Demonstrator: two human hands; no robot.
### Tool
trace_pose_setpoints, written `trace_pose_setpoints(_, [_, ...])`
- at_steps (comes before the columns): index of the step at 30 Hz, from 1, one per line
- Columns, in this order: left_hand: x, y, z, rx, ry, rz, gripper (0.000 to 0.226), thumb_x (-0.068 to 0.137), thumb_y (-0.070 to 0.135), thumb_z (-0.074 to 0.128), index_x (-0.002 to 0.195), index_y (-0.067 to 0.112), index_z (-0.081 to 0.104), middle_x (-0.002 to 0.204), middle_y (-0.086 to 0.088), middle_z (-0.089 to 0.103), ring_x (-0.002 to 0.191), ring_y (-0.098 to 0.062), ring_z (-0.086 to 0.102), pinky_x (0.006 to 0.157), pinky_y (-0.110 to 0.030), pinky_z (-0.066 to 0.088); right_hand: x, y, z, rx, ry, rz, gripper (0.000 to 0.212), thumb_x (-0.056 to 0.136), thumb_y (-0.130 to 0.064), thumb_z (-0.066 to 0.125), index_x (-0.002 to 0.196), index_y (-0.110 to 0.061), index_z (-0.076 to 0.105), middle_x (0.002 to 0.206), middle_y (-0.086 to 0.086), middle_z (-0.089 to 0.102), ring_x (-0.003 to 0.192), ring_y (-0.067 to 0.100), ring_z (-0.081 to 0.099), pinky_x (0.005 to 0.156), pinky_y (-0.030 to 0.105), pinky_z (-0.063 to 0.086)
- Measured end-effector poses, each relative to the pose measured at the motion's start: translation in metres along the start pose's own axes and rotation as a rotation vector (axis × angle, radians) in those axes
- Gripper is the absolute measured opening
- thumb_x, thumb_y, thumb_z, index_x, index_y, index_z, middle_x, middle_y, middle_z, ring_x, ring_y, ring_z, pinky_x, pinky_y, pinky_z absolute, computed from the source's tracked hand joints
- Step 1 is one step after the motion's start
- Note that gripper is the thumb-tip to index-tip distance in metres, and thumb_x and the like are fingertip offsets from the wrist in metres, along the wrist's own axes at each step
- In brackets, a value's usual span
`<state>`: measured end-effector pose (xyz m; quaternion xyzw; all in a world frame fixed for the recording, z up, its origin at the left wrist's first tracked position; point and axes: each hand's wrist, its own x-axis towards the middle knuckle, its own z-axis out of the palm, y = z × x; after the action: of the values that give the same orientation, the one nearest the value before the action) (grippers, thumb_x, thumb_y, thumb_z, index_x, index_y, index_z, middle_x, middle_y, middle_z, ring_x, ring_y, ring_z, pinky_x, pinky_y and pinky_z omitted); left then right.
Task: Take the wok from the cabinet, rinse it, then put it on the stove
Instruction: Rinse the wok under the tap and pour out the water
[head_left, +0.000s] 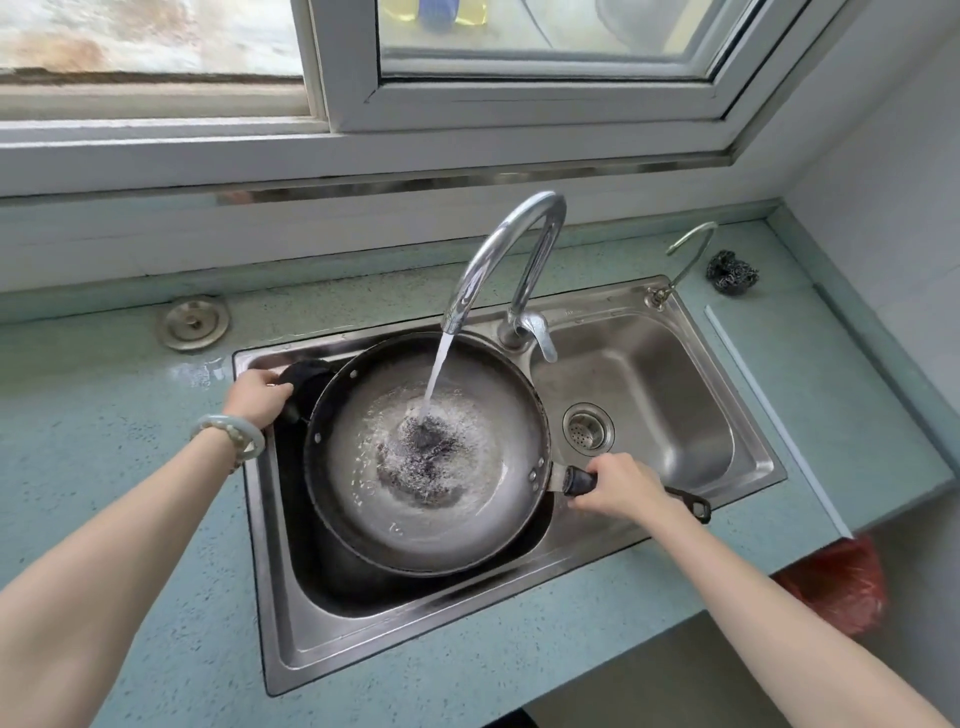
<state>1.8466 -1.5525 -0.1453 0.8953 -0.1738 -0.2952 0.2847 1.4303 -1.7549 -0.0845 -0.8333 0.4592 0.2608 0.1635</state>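
A dark grey wok (363, 493) sits over the left basin of the steel sink (675, 410). Water runs from the curved tap (519, 244) into the wok's middle and pools there with bubbles. My right hand (621, 486) grips the wok's long black handle at the right. My left hand (257, 397), a pale bangle on its wrist, holds the small black side handle at the wok's left rim, by the sink's edge.
The right basin holds a drain strainer (588, 428). A thin second tap (691, 254) and a steel scouring ball (732, 271) stand at the back right. A round metal cap (193, 323) lies in the pale green counter (104, 426). A red bag (841, 587) hangs below right.
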Motion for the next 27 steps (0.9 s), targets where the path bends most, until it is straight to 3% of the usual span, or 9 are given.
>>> trace_pose_setpoints(3, [-0.005, -0.009, -0.009, -0.033, -0.006, -0.006, 0.026, 0.091, 0.012, 0.056, 0.109, -0.005, 0.065, 0.096, -0.016, 0.064, 0.094, -0.030, 0.058, 0.081, -0.030, 0.040, -0.002, -0.005, -0.025, -0.053, -0.014, -0.031, 0.039, 0.061, -0.050, 0.073, 0.056, -0.021, 0.047, 0.060, -0.007, 0.054, 0.071, 0.024, 0.058, 0.058, 0.028, 0.039])
trace_pose_setpoints(6, [-0.006, -0.022, -0.024, -0.097, 0.009, -0.046, 0.022, 0.090, 0.012, 0.057, 0.097, -0.007, 0.067, 0.081, -0.014, 0.064, 0.083, -0.030, 0.059, 0.081, -0.038, 0.048, -0.004, -0.017, -0.042, -0.085, -0.011, -0.068, 0.035, 0.059, -0.050, 0.073, 0.059, -0.021, 0.053, 0.060, -0.008, 0.055, 0.070, 0.022, 0.057, 0.059, 0.027, 0.039])
trace_pose_setpoints(9, [-0.007, -0.032, -0.040, -0.128, 0.018, -0.060, 0.022, 0.091, 0.008, 0.055, 0.073, 0.000, 0.065, 0.051, -0.001, 0.063, 0.064, -0.024, 0.053, 0.061, -0.027, 0.046, -0.006, -0.030, -0.052, -0.110, -0.005, -0.117, 0.034, 0.058, -0.048, 0.072, 0.058, -0.020, 0.054, 0.060, -0.006, 0.055, 0.070, 0.024, 0.056, 0.058, 0.028, 0.038])
trace_pose_setpoints(11, [-0.010, -0.036, -0.045, -0.160, 0.036, -0.059, 0.018, 0.091, 0.005, 0.053, 0.075, 0.003, 0.062, 0.061, -0.007, 0.062, 0.072, -0.024, 0.055, 0.064, -0.026, 0.044, -0.011, -0.037, -0.053, -0.143, 0.024, -0.135, 0.036, 0.060, -0.049, 0.071, 0.055, -0.021, 0.048, 0.064, -0.004, 0.055, 0.070, 0.024, 0.053, 0.061, 0.028, 0.037])
trace_pose_setpoints(13, [-0.014, -0.040, -0.047, -0.182, 0.042, -0.067, 0.013, 0.090, 0.003, 0.052, 0.083, 0.000, 0.062, 0.074, -0.014, 0.061, 0.080, -0.025, 0.055, 0.074, -0.034, 0.045, -0.015, -0.040, -0.051, -0.172, 0.078, -0.143, 0.036, 0.062, -0.050, 0.070, 0.056, -0.024, 0.045, 0.072, -0.001, 0.058, 0.073, 0.025, 0.053, 0.064, 0.028, 0.036])
trace_pose_setpoints(17, [-0.027, -0.038, -0.048, -0.238, 0.059, 0.005, 0.019, 0.088, 0.001, 0.050, 0.074, 0.001, 0.063, 0.055, -0.002, 0.063, 0.065, -0.016, 0.058, 0.064, -0.024, 0.045, -0.021, -0.030, -0.037, -0.173, 0.181, -0.139, 0.027, 0.068, -0.051, 0.065, 0.071, -0.026, 0.054, 0.091, 0.004, 0.068, 0.092, 0.028, 0.063, 0.067, 0.030, 0.039])
trace_pose_setpoints(19, [-0.037, -0.027, -0.050, -0.257, 0.096, 0.093, 0.014, 0.088, 0.001, 0.052, 0.088, -0.003, 0.065, 0.077, -0.009, 0.063, 0.077, -0.016, 0.056, 0.069, -0.025, 0.045, -0.020, -0.021, -0.025, -0.131, 0.209, -0.113, 0.025, 0.072, -0.049, 0.064, 0.081, -0.027, 0.060, 0.096, 0.005, 0.069, 0.097, 0.028, 0.064, 0.072, 0.032, 0.042])
trace_pose_setpoints(23, [-0.056, 0.002, -0.058, -0.276, 0.201, 0.221, 0.020, 0.087, -0.001, 0.058, 0.106, 0.000, 0.064, 0.096, -0.012, 0.063, 0.064, 0.007, 0.057, 0.065, -0.008, 0.045, -0.016, -0.012, 0.006, 0.020, 0.180, -0.067, 0.021, 0.076, -0.043, 0.061, 0.084, -0.025, 0.058, 0.095, 0.007, 0.070, 0.096, 0.029, 0.065, 0.071, 0.033, 0.045])
trace_pose_setpoints(27, [-0.070, 0.016, -0.066, -0.276, 0.228, 0.252, 0.024, 0.085, 0.001, 0.061, 0.108, 0.000, 0.066, 0.091, -0.006, 0.067, 0.069, 0.003, 0.060, 0.070, -0.012, 0.045, -0.014, -0.013, 0.028, 0.143, 0.094, -0.046, 0.025, 0.069, -0.045, 0.063, 0.078, -0.024, 0.054, 0.089, 0.004, 0.069, 0.092, 0.029, 0.064, 0.069, 0.033, 0.047])
